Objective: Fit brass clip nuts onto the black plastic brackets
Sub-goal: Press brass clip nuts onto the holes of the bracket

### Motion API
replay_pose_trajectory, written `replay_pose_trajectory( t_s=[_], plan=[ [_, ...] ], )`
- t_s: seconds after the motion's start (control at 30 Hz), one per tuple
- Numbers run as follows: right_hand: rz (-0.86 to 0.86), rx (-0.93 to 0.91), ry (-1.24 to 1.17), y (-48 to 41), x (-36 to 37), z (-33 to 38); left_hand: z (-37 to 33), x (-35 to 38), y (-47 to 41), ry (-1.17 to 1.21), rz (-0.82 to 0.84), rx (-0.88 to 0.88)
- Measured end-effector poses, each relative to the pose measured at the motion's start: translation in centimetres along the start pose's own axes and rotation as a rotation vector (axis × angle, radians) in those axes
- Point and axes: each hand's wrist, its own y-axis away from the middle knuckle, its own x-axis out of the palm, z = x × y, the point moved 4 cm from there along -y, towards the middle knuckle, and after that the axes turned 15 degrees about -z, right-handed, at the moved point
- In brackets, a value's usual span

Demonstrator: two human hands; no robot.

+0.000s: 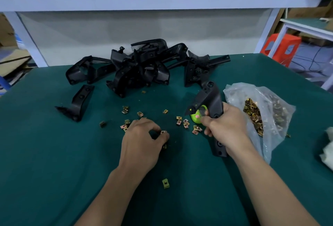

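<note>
The person is picking up a part; the left hand (142,139) is lying low on the green surface (54,153), with its thumb and fingertips pinching one brass clip nut (163,132); the right hand (226,126) is gripping a black plastic bracket (211,99) round its middle and holding it up, one end pointing away and the other sticking out below the wrist; a small green thing (197,118) is sitting just behind that bracket, and it is hard to tell what it is; loose nuts (185,123) are lying scattered between the two hands, a clear bag (270,121) full of nuts is lying just beside the right hand, and a pile of brackets (142,67) is sitting at the back; this looks like the picking-up step, with the pushing-on step not yet done; for that, the left hand is going to need to lift the nut, turn its open side toward an edge of the bracket, and slide it on until its hole is lining up with a hole in the plastic.
</note>
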Motion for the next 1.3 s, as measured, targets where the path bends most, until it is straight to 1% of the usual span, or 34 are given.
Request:
replay_pose_trajectory(
  t_s=[0.13,0.27,0.47,0.57,0.67,0.77,0.97,1.03,1.2,1.3],
  plan=[
    [0.08,-0.043,0.078,0.4,0.1,0.3,-0.1,0.2,0.1,-0.019,-0.005,0.028],
    [0.128,-0.082,0.19,0.7,0.2,0.7,0.0,0.1,0.3,-0.041,-0.037,0.009],
    [0.078,-0.206,0.409,0.8,0.3,1.1,-0.3,-0.1,0.5,-0.029,-0.044,0.04],
    [0.101,-0.224,0.434,0.9,0.7,1.3,-0.3,-0.3,0.4,-0.031,-0.041,0.026],
    [0.092,-0.269,0.465,1.1,1.0,1.4,0.0,-0.6,0.0,-0.024,-0.033,-0.025],
    [0.079,-0.311,0.509,1.2,1.1,1.6,-0.1,-0.6,0.1,-0.029,-0.027,-0.017],
    [0.201,-0.338,0.472,1.9,1.6,1.8,-0.5,-0.8,0.1,-0.007,0.004,0.024],
    [0.246,-0.289,0.4,2.1,1.4,2.0,-0.7,-0.9,0.2,0.037,0.016,0.028],
    [0.421,0.067,-0.197,3.1,1.6,2.4,-2.2,-0.9,1.0,0.202,0.041,0.051],
    [0.439,0.21,-0.381,3.9,2.2,2.6,-2.7,-1.0,1.4,0.3,0.034,-0.022]
  ],
)
